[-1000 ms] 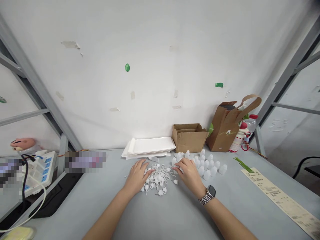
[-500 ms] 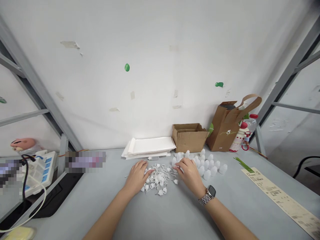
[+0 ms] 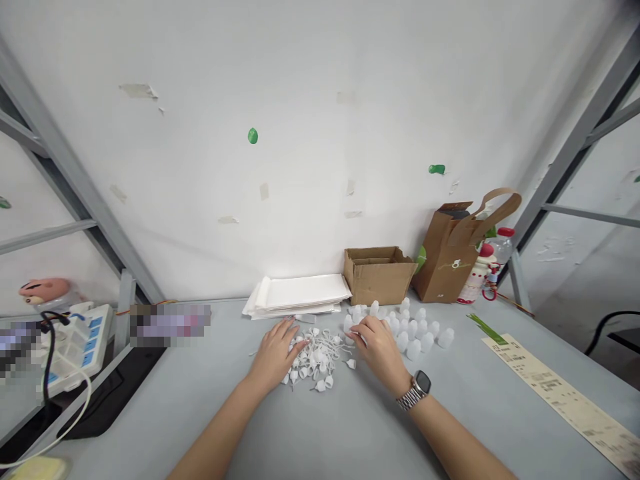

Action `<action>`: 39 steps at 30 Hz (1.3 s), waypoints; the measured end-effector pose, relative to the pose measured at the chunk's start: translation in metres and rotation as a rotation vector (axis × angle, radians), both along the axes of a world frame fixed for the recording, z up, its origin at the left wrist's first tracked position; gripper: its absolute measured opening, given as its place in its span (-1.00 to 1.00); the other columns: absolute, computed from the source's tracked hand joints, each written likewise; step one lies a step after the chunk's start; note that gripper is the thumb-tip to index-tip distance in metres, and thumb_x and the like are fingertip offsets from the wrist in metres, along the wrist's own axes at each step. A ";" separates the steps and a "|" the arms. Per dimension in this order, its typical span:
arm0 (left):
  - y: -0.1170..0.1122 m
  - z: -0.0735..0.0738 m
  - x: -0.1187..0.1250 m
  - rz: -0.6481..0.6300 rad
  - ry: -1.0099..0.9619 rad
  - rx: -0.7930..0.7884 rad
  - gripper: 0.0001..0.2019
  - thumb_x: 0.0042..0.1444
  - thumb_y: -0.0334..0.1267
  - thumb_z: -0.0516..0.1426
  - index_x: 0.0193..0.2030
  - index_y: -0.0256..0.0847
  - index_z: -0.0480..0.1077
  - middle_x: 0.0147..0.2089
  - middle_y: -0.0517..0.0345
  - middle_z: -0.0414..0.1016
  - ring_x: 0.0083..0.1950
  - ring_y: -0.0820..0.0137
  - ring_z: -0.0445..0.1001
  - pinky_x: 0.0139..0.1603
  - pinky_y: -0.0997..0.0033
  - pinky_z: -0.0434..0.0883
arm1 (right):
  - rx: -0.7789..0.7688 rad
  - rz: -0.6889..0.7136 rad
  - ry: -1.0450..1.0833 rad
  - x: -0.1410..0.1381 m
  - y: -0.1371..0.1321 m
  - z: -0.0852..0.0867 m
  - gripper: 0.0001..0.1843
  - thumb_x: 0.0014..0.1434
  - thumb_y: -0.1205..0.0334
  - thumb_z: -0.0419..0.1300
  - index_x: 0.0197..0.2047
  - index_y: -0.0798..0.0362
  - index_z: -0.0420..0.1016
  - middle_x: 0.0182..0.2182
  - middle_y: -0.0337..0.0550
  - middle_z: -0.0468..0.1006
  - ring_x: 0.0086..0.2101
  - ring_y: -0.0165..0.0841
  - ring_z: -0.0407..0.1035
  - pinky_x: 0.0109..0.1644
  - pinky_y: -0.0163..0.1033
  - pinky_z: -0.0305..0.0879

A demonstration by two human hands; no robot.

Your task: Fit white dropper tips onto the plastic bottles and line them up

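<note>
White plastic caps are heaped between the half-curled left hand and right hand, nearer the left; any hold cannot be told.

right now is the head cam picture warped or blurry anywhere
In the head view, wide-angle distortion slants the grey metal uprights in toward the desk; a pixelated patch hides whatever sits at the back left; the white plastic parts at centre look fairly sharp.

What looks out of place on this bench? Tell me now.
One white plastic piece lies apart from the tangled heap, just below the right hand, so it looks strayed. The printed paper strip also lies slanted.
</note>
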State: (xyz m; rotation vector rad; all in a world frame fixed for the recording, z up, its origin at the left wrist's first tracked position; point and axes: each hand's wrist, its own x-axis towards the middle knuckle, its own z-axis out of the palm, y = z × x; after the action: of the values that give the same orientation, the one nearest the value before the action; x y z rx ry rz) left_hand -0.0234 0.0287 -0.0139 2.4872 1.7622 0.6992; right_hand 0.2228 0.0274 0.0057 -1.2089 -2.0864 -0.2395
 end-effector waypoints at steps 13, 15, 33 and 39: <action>-0.003 0.006 0.003 0.033 -0.004 -0.065 -0.53 0.17 0.05 -0.13 0.04 -0.19 0.33 0.16 -0.08 0.29 0.19 0.17 0.21 0.12 0.10 0.23 | 0.002 0.012 0.013 -0.003 -0.001 -0.002 -0.73 0.27 0.23 -0.02 -0.37 0.08 0.45 -0.44 -0.14 0.41 -0.37 -0.29 0.24 -0.32 -0.21 0.10; -0.003 0.006 0.002 0.037 0.015 -0.085 -0.52 0.17 0.06 -0.13 0.06 -0.17 0.31 0.23 -0.06 0.21 0.25 0.16 0.12 0.15 0.09 0.20 | 0.006 0.014 0.013 -0.004 -0.001 -0.002 -0.73 0.27 0.22 -0.01 -0.37 0.09 0.45 -0.44 -0.14 0.41 -0.37 -0.30 0.24 -0.31 -0.21 0.10; -0.002 0.005 0.003 0.031 -0.022 -0.046 -0.55 0.16 0.04 -0.10 0.01 -0.19 0.35 0.03 -0.02 0.40 0.08 0.21 0.30 0.08 0.15 0.26 | -0.006 -0.266 -0.449 -0.024 -0.025 0.008 -0.83 0.02 0.53 0.12 -0.48 0.11 0.44 -0.44 -0.05 0.40 -0.37 -0.21 0.21 -0.30 -0.15 0.04; -0.002 0.004 0.004 0.041 -0.018 -0.023 -0.57 0.16 0.04 -0.09 0.00 -0.16 0.36 0.01 -0.01 0.40 0.08 0.21 0.31 0.06 0.16 0.27 | -0.117 -0.294 -0.494 -0.030 -0.027 0.007 -0.84 0.05 0.51 0.12 -0.45 0.13 0.48 -0.41 0.00 0.42 -0.32 -0.17 0.22 -0.28 -0.14 0.05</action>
State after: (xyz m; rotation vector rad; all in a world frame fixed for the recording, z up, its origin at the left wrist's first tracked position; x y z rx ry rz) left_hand -0.0196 0.0262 -0.0104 2.4291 1.8092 0.6975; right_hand 0.1930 0.0008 0.0131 -1.6605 -2.3496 -0.6108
